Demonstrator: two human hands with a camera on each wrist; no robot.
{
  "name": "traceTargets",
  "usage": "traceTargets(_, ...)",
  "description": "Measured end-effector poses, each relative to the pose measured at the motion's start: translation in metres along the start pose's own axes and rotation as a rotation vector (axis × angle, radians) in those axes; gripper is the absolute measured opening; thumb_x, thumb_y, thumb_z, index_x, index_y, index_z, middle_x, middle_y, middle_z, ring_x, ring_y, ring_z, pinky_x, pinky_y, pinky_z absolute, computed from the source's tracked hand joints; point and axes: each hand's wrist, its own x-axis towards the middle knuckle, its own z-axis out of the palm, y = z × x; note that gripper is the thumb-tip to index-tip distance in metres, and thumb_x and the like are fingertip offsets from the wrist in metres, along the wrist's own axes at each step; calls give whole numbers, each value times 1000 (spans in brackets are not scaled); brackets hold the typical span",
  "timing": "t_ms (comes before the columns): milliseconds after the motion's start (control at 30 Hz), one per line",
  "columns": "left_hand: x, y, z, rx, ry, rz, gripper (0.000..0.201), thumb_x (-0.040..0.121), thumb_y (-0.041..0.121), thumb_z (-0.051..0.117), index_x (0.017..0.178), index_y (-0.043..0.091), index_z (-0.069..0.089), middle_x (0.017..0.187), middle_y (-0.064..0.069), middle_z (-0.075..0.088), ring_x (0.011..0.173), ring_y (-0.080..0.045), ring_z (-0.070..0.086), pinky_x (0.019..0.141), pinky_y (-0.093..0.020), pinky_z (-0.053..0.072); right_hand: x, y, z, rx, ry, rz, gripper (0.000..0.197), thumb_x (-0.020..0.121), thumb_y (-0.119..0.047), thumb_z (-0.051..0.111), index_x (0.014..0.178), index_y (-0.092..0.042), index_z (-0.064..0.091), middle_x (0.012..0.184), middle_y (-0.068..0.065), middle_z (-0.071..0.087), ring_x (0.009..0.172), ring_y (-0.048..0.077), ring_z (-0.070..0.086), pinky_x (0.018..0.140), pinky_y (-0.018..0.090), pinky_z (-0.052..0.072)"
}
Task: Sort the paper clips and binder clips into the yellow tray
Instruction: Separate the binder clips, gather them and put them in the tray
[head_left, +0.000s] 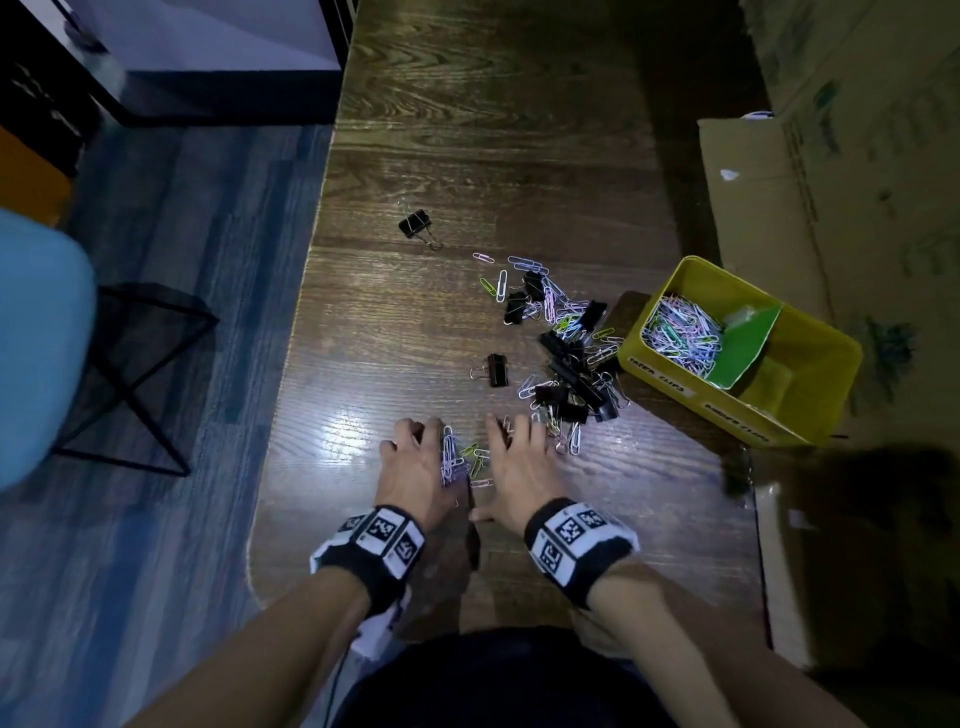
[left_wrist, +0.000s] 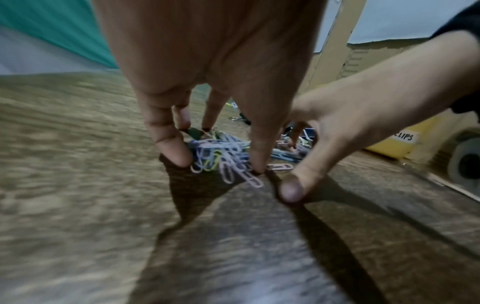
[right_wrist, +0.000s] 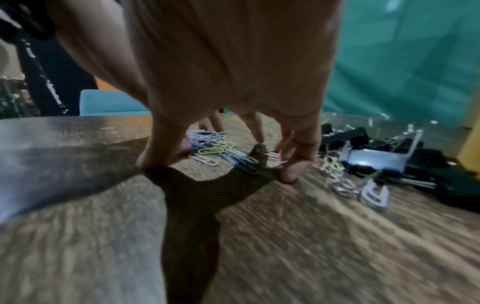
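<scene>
Paper clips (left_wrist: 221, 156): we are clasping a bunch with our left hand (head_left: 415, 467), fingers curled; our right hand (head_left: 519, 470) is resting alongside, fingers apart, on the surface (head_left: 467, 130).

Looks like an office or workroom: wood-grain desk (head_left: 467, 130), blue chair (head_left: 36, 338) off its left edge, cardboard boxes (head_left: 831, 208) crowding the right edge, labelled yellow tray (head_left: 810, 364) of stationery.
</scene>
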Motion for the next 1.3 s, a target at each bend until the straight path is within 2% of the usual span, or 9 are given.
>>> traceTargets(200,0,25,2,-78,-35,72,48,78,-3,55,124,6,48,120,-14,43,108,-32,49,94,-35,42,6,-7,-11,71,18,-79,57,79,-3,62,131,-6,40,132,18,34,121,37,37,96,46,42)
traceTargets(367,3,27,8,-146,15,190,38,76,-8,53,110,7,62,107,-13,59,96,-30,58,86,-37,48,10,9,-9,166,29,-97,42,85,9,44,124,-2,50,128,17,47,116,36,51,92,45,47)
traceTargets(500,5,26,7,-119,-9,245,30,82,3,56,107,16,65,99,-6,65,90,-24,61,81,-31,49,14,23,-7,266,28,-51,34,83,6,52,114,-3,59,115,17,58,105,33,60,88,40,51)
traceTargets(700,15,24,0,-232,-22,201,18,81,14,60,88,23,73,76,-5,72,70,-20,64,71,-27,50,13,36,-9,422,55,16,27,91,-22,62,116,-14,66,107,16,67,97,29,63,85,32,52)
traceTargets(833,22,25,-11,-478,-15,146,19,78,9,71,94,19,74,75,2,74,56,4,57,60,-5,43,11,41,-13,537,96,87,27,89,-27,64,113,-17,68,102,15,66,94,27,62,82,33,52)
traceTargets(933,30,30,-23,-648,-85,133,27,77,9,73,83,36,73,63,10,71,51,-1,55,57,-18,48,4,47,-28,685,209,109,28,86,-24,68,112,-13,69,100,13,69,91,23,63,85,36,54)
traceTargets(1033,37,48,-46,-723,-120,191,29,75,16,76,83,43,72,79,-2,74,66,-19,57,65,-39,49,-10,58,-50,823,397,141,28,81,-26,73,107,-17,72,98,7,72,89,20,64,84,36,54)
traceTargets(1167,43,101,-83,-815,-186,341,26,69,23,78,92,34,73,85,-7,74,72,-24,66,77,-41,51,-27,84,-92,1093,578,212,24,75,-20,79,97,-12,74,84,0,73,74,14,69,73,32,57)
traceTargets(1300,56,165,-98,-997,-243,380,27,72,-3,72,92,16,74,78,-4,73,65,-13,59,63,-24,53,-32,115,-125,1417,697,265,17,75,-6,77,73,-22,70,70,-2,70,59,9,68,68,29,58)
